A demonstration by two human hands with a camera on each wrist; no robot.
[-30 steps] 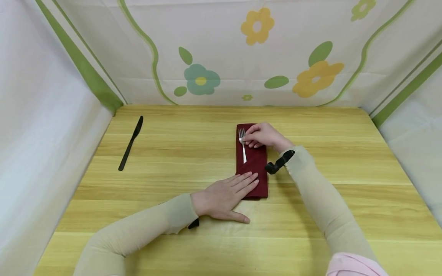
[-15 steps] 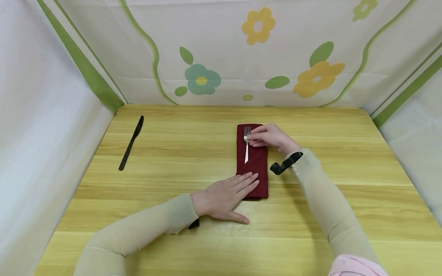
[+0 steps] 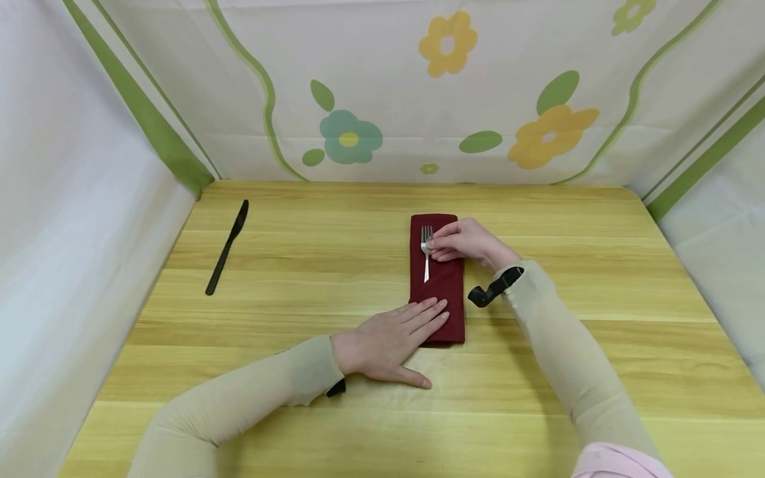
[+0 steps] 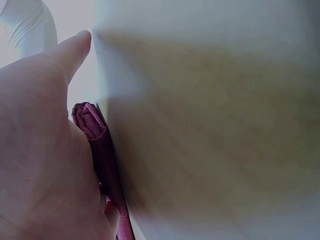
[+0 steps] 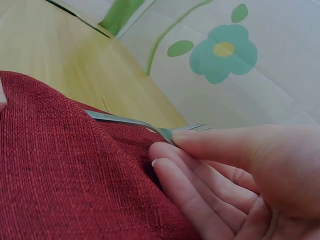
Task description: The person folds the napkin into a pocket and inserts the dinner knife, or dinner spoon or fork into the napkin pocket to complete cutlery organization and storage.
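A dark red folded cloth napkin (image 3: 439,289) lies lengthwise on the table. On its far half is a silver fork (image 3: 426,249), tines pointing away from me. My right hand (image 3: 466,240) pinches the fork near the base of the tines between thumb and fingers. In the right wrist view the fork's handle (image 5: 117,118) runs behind a fold of the napkin, its end hidden. My left hand (image 3: 388,342) rests flat across the napkin's near part, fingers straight and thumb spread out over the wood. The left wrist view shows the napkin's layered edge (image 4: 90,121) beside the palm.
A black knife (image 3: 227,247) lies at the far left of the wooden table (image 3: 323,265). White fabric with printed flowers (image 3: 406,93) hangs along the back edge, and white cloth also borders both sides.
My right hand has shifted the fork a little to the right on the napkin, then slightly back toward me. The left hand stays where it was.
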